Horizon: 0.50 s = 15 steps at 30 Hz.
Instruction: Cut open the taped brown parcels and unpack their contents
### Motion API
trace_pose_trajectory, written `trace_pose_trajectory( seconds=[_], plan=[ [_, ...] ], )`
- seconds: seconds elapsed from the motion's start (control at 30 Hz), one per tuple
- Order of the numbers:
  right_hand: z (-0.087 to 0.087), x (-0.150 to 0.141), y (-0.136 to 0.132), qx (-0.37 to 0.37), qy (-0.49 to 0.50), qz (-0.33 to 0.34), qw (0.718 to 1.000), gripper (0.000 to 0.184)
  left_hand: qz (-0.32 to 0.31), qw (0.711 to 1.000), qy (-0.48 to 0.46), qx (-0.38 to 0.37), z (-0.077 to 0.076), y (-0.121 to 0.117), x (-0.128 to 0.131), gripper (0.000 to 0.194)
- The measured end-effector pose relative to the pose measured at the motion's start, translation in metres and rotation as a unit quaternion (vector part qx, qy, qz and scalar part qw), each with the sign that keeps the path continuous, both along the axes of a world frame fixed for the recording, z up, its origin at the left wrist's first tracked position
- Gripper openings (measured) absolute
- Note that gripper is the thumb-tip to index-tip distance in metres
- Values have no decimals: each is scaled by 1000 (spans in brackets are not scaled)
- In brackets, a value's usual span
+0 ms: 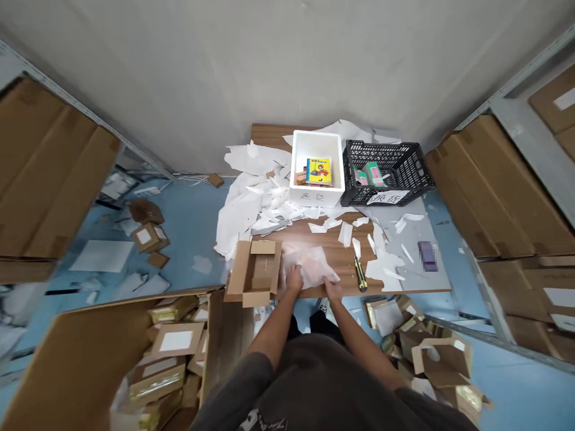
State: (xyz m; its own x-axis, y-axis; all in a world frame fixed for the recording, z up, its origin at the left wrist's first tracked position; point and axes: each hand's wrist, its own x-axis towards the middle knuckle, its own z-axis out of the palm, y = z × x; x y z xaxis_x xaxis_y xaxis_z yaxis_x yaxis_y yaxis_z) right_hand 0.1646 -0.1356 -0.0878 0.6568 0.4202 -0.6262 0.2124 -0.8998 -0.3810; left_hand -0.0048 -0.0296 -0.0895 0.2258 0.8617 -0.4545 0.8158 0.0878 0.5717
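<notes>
The left hand [294,278] and right hand [333,289] grasp the edges of a translucent white plastic package [313,263] on the brown wooden bench [302,231], beside an open brown cardboard box [241,270].

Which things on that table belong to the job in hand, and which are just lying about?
In use:
bag, touched by left hand and right hand
open carton beside it, probably

Lying about, apparently:
knife
paper scraps
white box
black crate
</notes>
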Motion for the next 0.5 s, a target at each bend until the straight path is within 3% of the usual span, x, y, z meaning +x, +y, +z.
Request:
trace_pose_trajectory(
  seconds=[0.1,0.2,0.27,0.33,0.43,0.5],
  plan=[
    [13,6,-15,44,-132,32,990,57,12,1000,-11,-8,-13,-1,-9,49],
    [21,-7,4,114,-170,188,961,57,9,1000,-11,-1,-20,-11,-17,40],
    [22,-23,27,97,-151,282,942,64,5,1000,-15,8,-22,-19,-21,39],
    [19,-38,47,44,-145,330,932,68,6,1000,-24,12,-24,-25,-26,42],
    [13,-47,62,-1,-153,366,918,50,17,999,-30,4,-27,-27,-33,49],
    [10,-43,64,12,-151,382,912,37,21,999,-24,-1,-29,-24,-37,49]
  ],
)
